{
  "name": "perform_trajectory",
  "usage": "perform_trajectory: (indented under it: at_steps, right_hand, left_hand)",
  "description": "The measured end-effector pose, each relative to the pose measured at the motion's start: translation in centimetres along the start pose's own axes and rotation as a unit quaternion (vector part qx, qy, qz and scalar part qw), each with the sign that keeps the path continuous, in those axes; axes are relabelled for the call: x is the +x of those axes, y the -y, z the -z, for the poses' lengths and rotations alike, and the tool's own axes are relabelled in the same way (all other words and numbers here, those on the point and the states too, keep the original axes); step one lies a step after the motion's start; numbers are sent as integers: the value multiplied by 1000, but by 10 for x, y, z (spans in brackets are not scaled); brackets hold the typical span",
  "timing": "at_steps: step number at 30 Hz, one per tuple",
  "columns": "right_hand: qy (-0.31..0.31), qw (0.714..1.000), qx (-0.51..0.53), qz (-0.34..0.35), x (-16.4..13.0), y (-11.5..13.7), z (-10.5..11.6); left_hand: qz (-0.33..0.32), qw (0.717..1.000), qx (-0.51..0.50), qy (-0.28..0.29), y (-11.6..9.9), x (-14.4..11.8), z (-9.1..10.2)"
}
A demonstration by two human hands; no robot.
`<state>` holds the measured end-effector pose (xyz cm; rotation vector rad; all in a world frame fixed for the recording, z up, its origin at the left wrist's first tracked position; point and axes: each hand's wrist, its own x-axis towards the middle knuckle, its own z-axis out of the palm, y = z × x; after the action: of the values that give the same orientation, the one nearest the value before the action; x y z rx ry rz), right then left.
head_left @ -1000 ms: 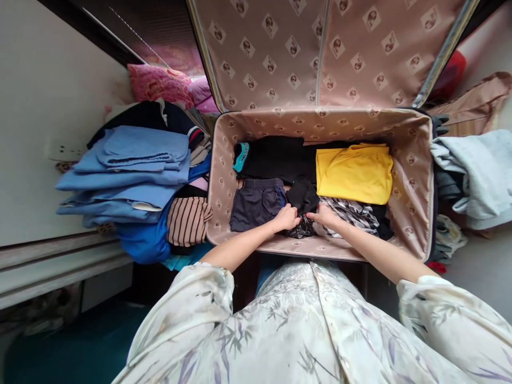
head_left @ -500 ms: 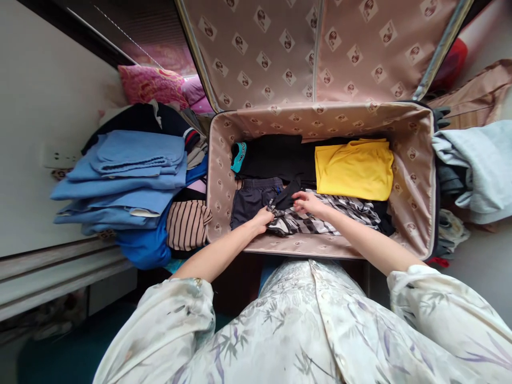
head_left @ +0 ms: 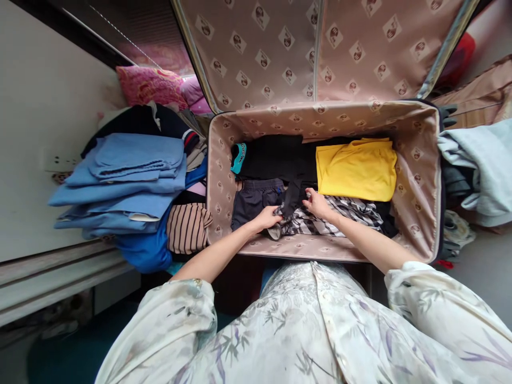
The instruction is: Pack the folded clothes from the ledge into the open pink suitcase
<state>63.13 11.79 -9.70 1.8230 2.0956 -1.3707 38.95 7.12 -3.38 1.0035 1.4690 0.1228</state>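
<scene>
While reaching into the suitcase [head_left: 218, 181], holding a checked garment [head_left: 307, 224] two-handed

Clutching its left end in the left hand [head_left: 267, 218], beside dark shorts [head_left: 254, 200]; pinching its upper edge narrowly with the right hand [head_left: 318, 205], near yellow cloth [head_left: 356, 172]

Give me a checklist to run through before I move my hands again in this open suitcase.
1. Suitcase lid raised: ok, it stands open.
2. Left hand on the checked garment: ok, fingers at its end.
3. Right hand has a firm grip: cannot tell; fingertips sit by black cloth.
4. Checked garment smooth: not ok, it is wrinkled.
5. Yellow garment folded: ok.
6. Dark shorts laid out inside: ok.
</scene>
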Motion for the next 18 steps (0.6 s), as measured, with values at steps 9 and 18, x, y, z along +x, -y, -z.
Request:
perform_trajectory:
  at_steps: [9, 18]
  right_hand:
    - [147, 978, 37, 143, 14, -13, 26]
    - [12, 981, 148, 123, 6, -19, 70]
  left_hand:
    - [-194, 964, 80, 164, -21, -40, -3]
    - [4, 998, -48, 37, 3, -15, 10]
